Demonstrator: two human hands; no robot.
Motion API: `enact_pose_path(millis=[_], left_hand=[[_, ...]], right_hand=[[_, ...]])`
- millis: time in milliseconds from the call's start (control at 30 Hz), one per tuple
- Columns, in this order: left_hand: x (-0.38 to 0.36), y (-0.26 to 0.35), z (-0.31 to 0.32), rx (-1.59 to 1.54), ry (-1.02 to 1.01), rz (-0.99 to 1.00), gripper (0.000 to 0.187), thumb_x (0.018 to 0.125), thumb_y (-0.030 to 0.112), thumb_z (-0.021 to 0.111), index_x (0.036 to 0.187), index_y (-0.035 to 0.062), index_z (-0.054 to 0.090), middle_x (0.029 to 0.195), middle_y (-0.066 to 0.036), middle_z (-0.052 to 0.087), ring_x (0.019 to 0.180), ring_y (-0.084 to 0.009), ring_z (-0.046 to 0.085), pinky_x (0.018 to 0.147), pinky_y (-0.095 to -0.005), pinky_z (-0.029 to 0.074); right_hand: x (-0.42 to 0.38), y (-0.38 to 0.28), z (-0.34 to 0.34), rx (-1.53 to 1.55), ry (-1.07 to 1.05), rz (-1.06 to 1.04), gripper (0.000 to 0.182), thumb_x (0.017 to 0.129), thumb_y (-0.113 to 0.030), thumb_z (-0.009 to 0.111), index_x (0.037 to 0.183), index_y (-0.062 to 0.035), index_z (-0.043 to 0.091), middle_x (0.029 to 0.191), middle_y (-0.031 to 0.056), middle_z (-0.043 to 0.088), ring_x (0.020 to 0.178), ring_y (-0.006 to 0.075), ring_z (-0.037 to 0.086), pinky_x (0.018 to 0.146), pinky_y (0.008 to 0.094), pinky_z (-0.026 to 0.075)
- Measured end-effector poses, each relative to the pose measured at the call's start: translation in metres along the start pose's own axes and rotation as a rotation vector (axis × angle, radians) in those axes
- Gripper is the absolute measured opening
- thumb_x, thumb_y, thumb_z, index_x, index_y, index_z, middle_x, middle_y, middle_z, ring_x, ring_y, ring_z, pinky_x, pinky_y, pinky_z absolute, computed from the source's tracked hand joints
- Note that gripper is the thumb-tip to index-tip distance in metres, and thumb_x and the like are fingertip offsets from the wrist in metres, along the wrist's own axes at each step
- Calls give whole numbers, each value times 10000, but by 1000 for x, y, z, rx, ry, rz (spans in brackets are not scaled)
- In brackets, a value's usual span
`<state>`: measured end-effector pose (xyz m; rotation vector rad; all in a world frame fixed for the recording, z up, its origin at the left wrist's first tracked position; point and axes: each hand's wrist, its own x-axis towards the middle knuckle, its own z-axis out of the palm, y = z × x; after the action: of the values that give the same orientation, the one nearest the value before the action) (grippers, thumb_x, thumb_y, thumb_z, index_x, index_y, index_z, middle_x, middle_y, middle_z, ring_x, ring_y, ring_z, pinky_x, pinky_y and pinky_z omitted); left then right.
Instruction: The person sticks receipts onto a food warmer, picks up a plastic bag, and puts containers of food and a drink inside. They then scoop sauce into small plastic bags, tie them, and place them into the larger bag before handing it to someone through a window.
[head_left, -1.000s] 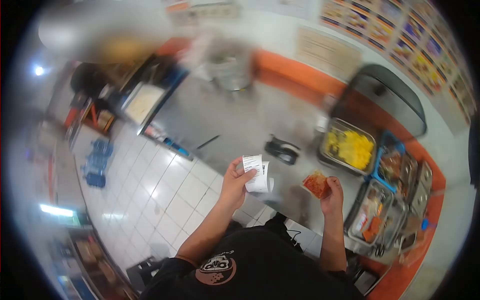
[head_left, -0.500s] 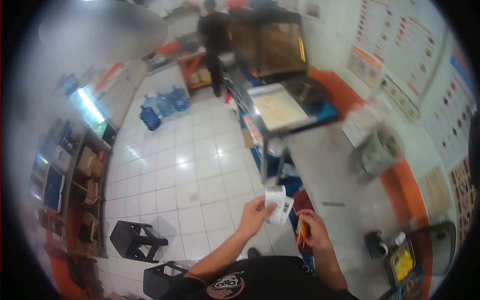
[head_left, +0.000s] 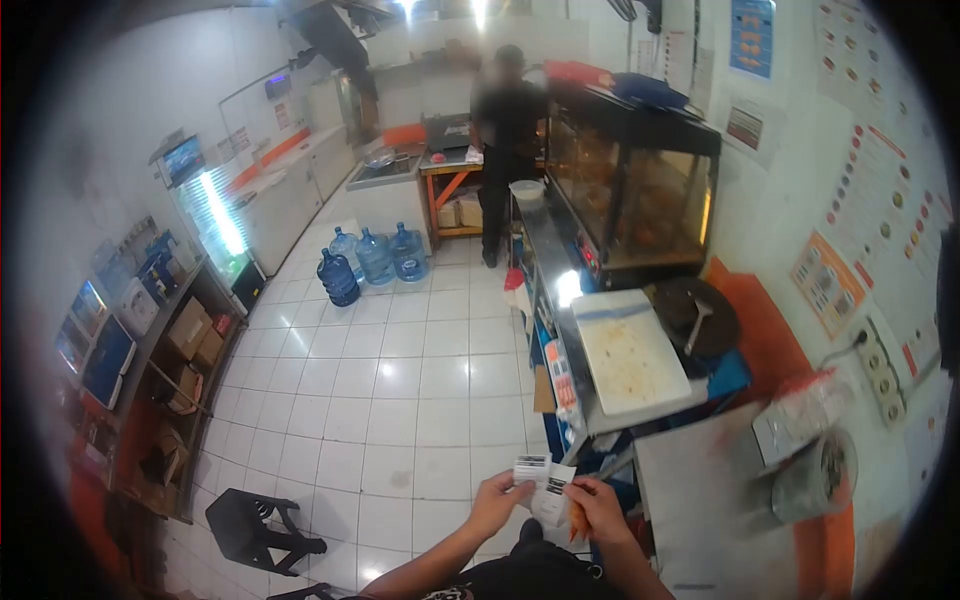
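Near the bottom centre, my left hand pinches white printed paper slips, which spread to the right of its fingers. My right hand is closed at the right edge of the slips, its fingertips touching them. An orange item, too small to make out, hangs from the right hand beside the slips. Both hands are in front of my body, left of the metal counter.
A white cutting board lies on the counter before a glass display case. A person in dark clothes stands further back. Blue water bottles, a black stool and shelves are to the left.
The view has lifted and shows more of the room. My right hand has come closer to the left, and its fingertips now meet the paper slips.
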<state>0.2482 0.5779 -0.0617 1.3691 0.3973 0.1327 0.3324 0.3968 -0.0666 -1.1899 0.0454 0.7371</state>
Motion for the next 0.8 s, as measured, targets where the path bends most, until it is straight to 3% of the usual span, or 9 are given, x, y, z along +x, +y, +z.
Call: enact_pose_path(millis=[100,167,300,367,400,533,633,700,800], left_hand=[[59,16,-27,-85,193,39,191,921,59,611,1095,0,666,979,-70,697,904,-132,636,841,-276,491],[91,40,-47,-73,218,48,286,909,10,603,1193,-7,586,1022,-105,678,935,-151,633,841,-285,501],[152,106,-85,-186,401,253,581,863,-88,594,1370,21,332,1120,-144,596,1004,-186,609,846,-288,515],[187,132,-111,-149,457,425,454,875,-66,587,1298,14,443,1146,-131,589,1017,-176,603,867,-289,498],[208,137,-128,-143,460,428,454,875,-66,587,1298,14,443,1146,-131,589,1017,-176,603,867,-289,498],[301,182,-176,68,364,474,311,889,-19,572,1200,-9,582,1283,-116,552,1210,-175,504,1022,-290,377],[370,241,-188,-81,246,456,428,892,-23,546,1318,3,531,1361,-136,513,1275,-196,457,1061,-308,345],[420,272,-191,-221,64,607,481,921,109,546,1376,-30,475,1347,-131,515,1194,-203,500,1027,-301,368],[488,308,-191,-426,-244,524,535,952,229,489,1404,-50,425,1372,-145,498,1238,-225,482,1057,-338,346]], right_hand=[[67,-38,17,-35,-99,59,179,876,-114,680,968,32,634,830,49,623,721,108,586,601,250,486],[113,-46,26,-83,-90,57,252,871,-145,694,1013,53,631,855,68,624,737,122,588,638,234,471],[199,-84,61,-91,-140,4,258,862,-146,702,1005,56,627,810,70,607,601,141,576,464,265,462],[227,-104,85,-93,-88,99,187,849,-89,706,965,38,631,860,45,615,745,111,583,652,244,489],[248,-105,93,-89,-94,99,187,849,-89,706,965,38,631,860,45,615,745,111,583,652,244,489],[312,-93,107,-142,-54,122,147,884,-92,654,984,14,635,904,73,643,807,134,618,737,251,506],[351,-101,137,39,107,34,143,887,-89,652,986,12,633,897,68,643,788,139,619,712,256,513],[377,-112,139,64,138,-41,154,886,-96,658,955,39,636,831,74,626,750,136,609,673,254,501],[401,-132,145,85,240,-141,147,883,-89,654,967,31,636,852,66,636,721,124,600,653,240,493]])
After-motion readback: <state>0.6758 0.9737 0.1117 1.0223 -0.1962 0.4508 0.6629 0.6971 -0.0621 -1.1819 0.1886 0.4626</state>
